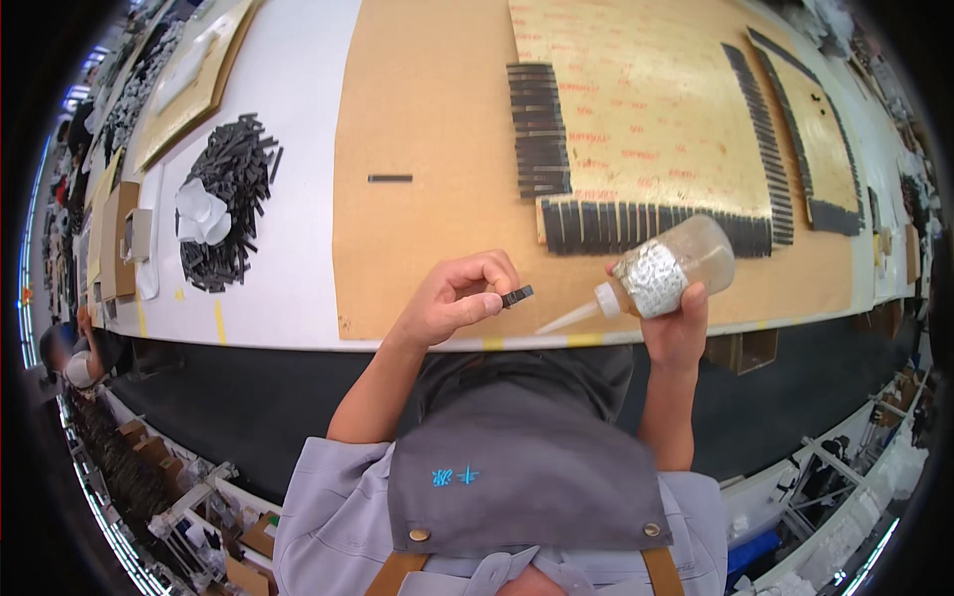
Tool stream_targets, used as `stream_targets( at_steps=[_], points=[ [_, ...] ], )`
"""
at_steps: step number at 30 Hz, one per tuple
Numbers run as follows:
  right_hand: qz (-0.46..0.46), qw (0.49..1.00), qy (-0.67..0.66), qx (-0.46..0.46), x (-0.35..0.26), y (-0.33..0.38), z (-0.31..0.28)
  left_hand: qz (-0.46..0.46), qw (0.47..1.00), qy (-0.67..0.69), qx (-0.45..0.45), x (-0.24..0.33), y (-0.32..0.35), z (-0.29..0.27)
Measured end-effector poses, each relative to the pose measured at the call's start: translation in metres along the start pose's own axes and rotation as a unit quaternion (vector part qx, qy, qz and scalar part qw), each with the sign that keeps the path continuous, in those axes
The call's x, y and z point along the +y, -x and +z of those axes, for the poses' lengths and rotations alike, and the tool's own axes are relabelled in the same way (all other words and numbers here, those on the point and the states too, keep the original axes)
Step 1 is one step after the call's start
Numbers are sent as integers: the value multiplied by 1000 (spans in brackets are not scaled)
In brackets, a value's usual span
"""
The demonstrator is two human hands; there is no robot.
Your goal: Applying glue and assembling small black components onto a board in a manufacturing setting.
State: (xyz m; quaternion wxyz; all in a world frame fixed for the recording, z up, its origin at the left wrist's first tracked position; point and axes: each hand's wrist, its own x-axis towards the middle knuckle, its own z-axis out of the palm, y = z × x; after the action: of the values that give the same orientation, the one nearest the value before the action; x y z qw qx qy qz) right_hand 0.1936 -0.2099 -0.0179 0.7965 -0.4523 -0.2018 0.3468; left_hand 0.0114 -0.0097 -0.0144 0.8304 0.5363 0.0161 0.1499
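Between the thumb and fingers of my left hand (pixel 460 296) a small black strip (pixel 518 296) is pinched, its end sticking out to the right. My right hand (pixel 678 328) grips a translucent squeeze bottle (pixel 708 250) wrapped in part with silvery foil or tape. The bottle is tilted, and its long white nozzle (pixel 568 318) points down and left, a little apart from the strip. One more black strip (pixel 390 179) lies alone on the brown board beyond my left hand.
A heap of black strips (pixel 231 199) lies on the left of the white table (pixel 298 248), with crumpled white material (pixel 203 213) on it. Ahead right, a printed tan sheet (pixel 656 109) has rows of black strips along its edges. Another edged board (pixel 810 129) lies farther right.
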Motion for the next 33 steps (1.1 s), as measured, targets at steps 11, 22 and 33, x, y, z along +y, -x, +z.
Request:
stream_targets(
  at_steps=[11, 22, 33],
  points=[
    [-34, 988, -132, 71, -12, 10, -22, -135, 890, -428, 80, 83, -196, -108],
    [-36, 986, -129, 95, -19, -4, -35, -212, 838, -502, 3, 29, -273, -140],
    [-27, 989, -123, 78, -16, 0, -36, -222, 837, -499, -7, 21, -269, -144]
  ],
)
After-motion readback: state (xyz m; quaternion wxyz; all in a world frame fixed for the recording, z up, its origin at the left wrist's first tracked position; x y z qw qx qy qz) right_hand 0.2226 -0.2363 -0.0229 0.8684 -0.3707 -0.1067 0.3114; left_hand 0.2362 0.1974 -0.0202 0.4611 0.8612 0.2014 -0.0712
